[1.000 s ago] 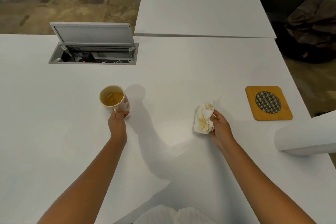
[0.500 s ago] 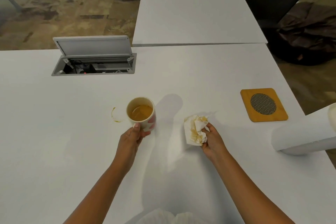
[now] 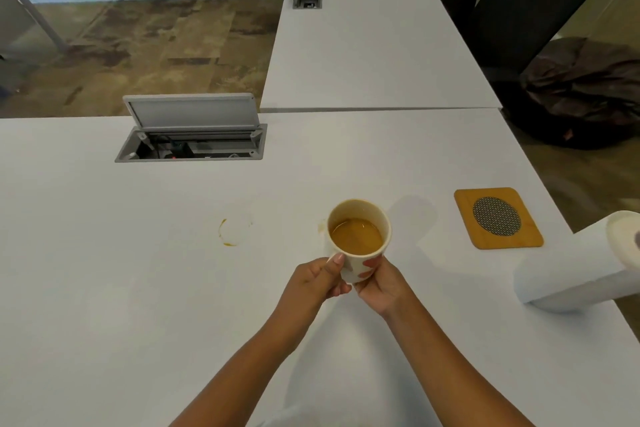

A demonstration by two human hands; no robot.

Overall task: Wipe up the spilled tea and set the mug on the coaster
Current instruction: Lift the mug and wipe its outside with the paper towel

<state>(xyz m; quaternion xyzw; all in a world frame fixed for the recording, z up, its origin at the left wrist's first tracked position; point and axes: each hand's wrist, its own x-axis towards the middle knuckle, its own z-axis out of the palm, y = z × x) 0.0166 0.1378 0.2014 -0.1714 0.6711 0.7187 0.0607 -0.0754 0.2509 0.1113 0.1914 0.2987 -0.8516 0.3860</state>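
Observation:
A cream mug (image 3: pixel 360 215) with red spots, about half full of tea, is held above the white table (image 3: pixel 104 288), left of the coaster. My left hand (image 3: pixel 311 284) grips its near left side, thumb on the wall. From the right, my right hand (image 3: pixel 379 282) curls its fingers round the mug's lower part. A small stained white scrap (image 3: pixel 321 226) peeks out at the mug's left edge; the crumpled tissue is otherwise hidden. A thin brown ring of tea (image 3: pixel 229 233) stains the table further left. The square wooden coaster (image 3: pixel 498 218) with a mesh centre lies bare at the right.
A paper towel roll (image 3: pixel 571 267) lies on its side at the table's right edge, near the coaster. An open cable hatch (image 3: pixel 192 142) sits at the back left. A second table (image 3: pixel 363 45) adjoins behind, with dark chairs (image 3: pixel 519 10) and a dark bag (image 3: pixel 581 94) on the floor.
My left hand lifted the mug and carried it right, uncovering a tea ring. My right hand, which held the stained tissue, came in to the mug's lower right side.

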